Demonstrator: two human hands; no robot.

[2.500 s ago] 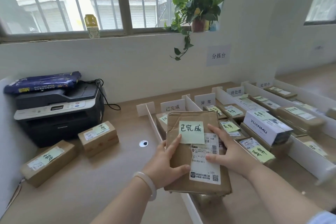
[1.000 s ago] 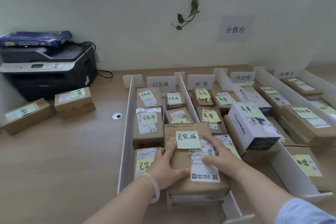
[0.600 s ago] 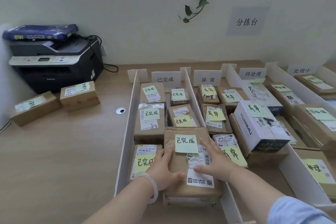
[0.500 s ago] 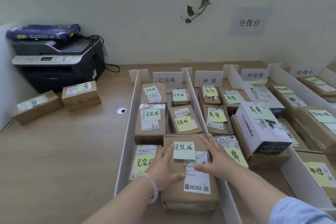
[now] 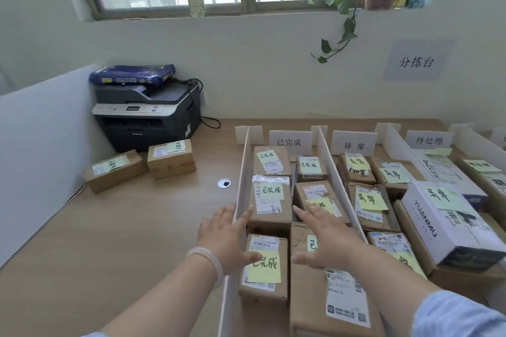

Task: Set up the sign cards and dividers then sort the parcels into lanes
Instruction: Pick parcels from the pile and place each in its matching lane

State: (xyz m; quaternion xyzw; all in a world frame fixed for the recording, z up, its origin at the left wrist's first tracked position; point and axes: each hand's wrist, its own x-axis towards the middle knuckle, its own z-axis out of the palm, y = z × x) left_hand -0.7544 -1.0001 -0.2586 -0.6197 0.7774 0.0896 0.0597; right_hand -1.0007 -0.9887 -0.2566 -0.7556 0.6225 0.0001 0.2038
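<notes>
White dividers split the desk into lanes, each headed by a sign card. The leftmost lane holds several brown parcels with green notes. The large brown parcel lies at that lane's near end. My left hand hovers over the left divider with its fingers spread and holds nothing. Just above the large parcel, my right hand is spread flat and empty. Two more parcels sit on the desk near the printer.
A black printer with a blue packet on top stands at the back left by a white side panel. A cable hole marks the desk. A white YUANMU box fills the second lane. Potted plant on the sill.
The large parcel has come down into the leftmost lane. Both hands have let go of it and lifted off with fingers spread. The view has tilted up and to the left.
</notes>
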